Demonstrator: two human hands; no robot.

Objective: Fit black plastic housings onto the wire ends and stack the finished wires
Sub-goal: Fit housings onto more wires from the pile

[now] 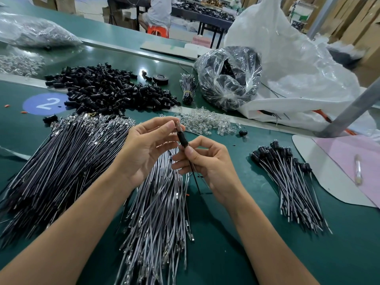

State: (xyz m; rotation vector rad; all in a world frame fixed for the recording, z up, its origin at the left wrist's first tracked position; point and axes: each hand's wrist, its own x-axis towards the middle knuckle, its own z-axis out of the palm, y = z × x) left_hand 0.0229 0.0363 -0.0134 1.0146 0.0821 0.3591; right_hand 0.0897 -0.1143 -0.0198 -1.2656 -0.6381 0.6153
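Note:
Above the green table, my left hand (147, 148) pinches the top of a wire end with a small clear bulb. A black housing (183, 138) sits on that same wire just below. My right hand (202, 161) grips the wire (195, 179) right under the housing, and the wire hangs down from it. Loose black housings (109, 89) lie in a heap at the back left. Bare wires lie in a big pile (61, 159) on the left and another pile (160, 202) under my hands. Finished wires (287, 179) with housings are stacked on the right.
Clear bulbs (205, 121) are scattered behind my hands. A plastic bag of black parts (226, 77) and a large white sack (287, 64) stand at the back right. A tied wire bundle (188, 88), a tape roll (160, 79) and a pink sheet (349, 155) lie around. A seated person (159, 11) is far behind.

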